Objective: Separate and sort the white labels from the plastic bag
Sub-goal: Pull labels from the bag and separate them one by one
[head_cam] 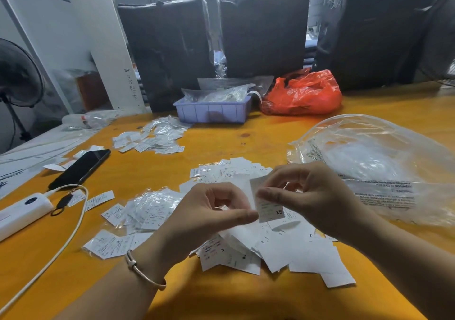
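Two hands: both meet over the loose pile of labels [283, 245] on the orange table [221, 300], just in front of the person.
Held label: a white label printed "XS" [269, 209] hangs between the hands, its long axis running near-vertical, top edge tilted slightly away.
Right hand: the right hand [312, 196] pinches the label's upper part between thumb and curled fingers; it has the firmer hold, as far as I can judge.
Left hand: the left hand [209, 211] has its fingers curled, thumb tip touching the label's lower left edge; whether it truly pinches the label or only steadies it, I cannot tell.
Key relation: the label lies just right of the left thumb and below the right fingertips, so the right hand is the nearer one to carry it off.
Plastic bag: the large clear plastic bag [384, 162] lies to the right, just beside the right wrist, looking mostly emptied.
Sorted groups: small heaps of labels lie to the left [147, 209] and farther back [150, 140], well apart from each other.
Judgement: the XS label probably needs placing on a heap to the left, a reach across the pile.
Other things: a phone [81, 168] and a power bank [22, 210] with cable sit at the left edge.
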Demonstrator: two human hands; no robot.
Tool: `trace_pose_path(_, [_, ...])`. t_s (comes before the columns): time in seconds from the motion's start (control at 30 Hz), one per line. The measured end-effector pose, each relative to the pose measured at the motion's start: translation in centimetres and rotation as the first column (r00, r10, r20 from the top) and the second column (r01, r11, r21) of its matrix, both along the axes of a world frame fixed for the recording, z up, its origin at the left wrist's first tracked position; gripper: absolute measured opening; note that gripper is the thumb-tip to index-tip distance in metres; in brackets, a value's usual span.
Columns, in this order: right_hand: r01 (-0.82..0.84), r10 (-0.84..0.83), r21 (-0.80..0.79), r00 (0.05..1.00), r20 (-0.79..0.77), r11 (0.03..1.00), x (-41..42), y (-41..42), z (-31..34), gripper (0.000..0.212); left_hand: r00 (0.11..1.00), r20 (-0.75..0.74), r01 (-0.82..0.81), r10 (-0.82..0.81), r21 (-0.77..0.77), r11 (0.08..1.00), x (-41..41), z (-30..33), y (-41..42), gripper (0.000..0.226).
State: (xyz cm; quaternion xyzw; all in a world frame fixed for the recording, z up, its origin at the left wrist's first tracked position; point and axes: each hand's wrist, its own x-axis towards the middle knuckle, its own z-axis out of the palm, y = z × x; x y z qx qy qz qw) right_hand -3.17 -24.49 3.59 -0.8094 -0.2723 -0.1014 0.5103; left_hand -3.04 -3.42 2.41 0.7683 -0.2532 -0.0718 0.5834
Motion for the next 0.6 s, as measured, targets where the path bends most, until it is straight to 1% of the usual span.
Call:
trace_pose_path(0.07, [0.027,-0.018,-0.116,0.997,0.078,0.993,-0.1,0.1,-0.1,0.021,1.000,0.020,0.016,-0.017,0.067,0.998,-0.2,0.0,-0.1,0.020])
trace_pose_path(0.13, [0.037,-0.007,-0.221,0.991,0.133,0.974,-0.2,0.3,-0.3,0.011,0.999,0.032,0.005,-0.008,0.076,0.997,-0.3,0.0,-0.2,0.021])
trace_pose_path(0.2, [0.007,0.030,-0.256,0.990,0.139,0.967,-0.2,0.3,-0.2,0.008,0.999,0.052,0.008,-0.011,0.060,0.998,-0.4,0.2,-0.1,0.021])
trace_pose_path(0.23, [-0.023,0.052,-0.229,0.991,0.120,0.973,-0.3,0.2,0.0,0.009,0.998,0.062,0.008,-0.010,0.044,0.999,-0.4,0.2,-0.1,0.021])
trace_pose_path(0.27, [-0.049,0.064,-0.161,0.994,0.092,0.986,-0.3,0.0,0.3,0.009,0.998,0.070,0.001,-0.003,0.024,1.000,-0.4,0.2,0.0,0.020])
trace_pose_path(0.33, [-0.037,0.034,0.065,0.998,0.057,0.997,-0.4,-0.4,0.9,0.018,0.997,0.078,-0.021,0.023,-0.024,0.999,-0.5,0.4,0.1,0.017])
trace_pose_path(0.37, [-0.011,0.001,0.190,0.999,0.049,0.982,-0.5,-0.7,1.1,0.026,0.996,0.077,-0.031,0.035,-0.048,0.998,-0.5,0.4,0.1,0.015])
trace_pose_path(0.43, [0.026,-0.038,0.403,0.999,0.023,0.915,-0.5,-1.0,1.5,0.037,0.995,0.083,-0.051,0.058,-0.084,0.995,-0.5,0.5,0.3,0.013])
trace_pose_path(0.5, [0.025,-0.037,0.522,0.999,0.013,0.852,-0.7,-0.9,1.9,0.042,0.992,0.090,-0.076,0.086,-0.109,0.991,-0.5,0.5,0.3,0.016])
trace_pose_path(0.6, [-0.005,-0.015,0.578,0.999,0.029,0.816,-1.1,-0.7,2.2,0.048,0.990,0.087,-0.102,0.115,-0.133,0.986,-0.6,0.5,0.2,0.024])
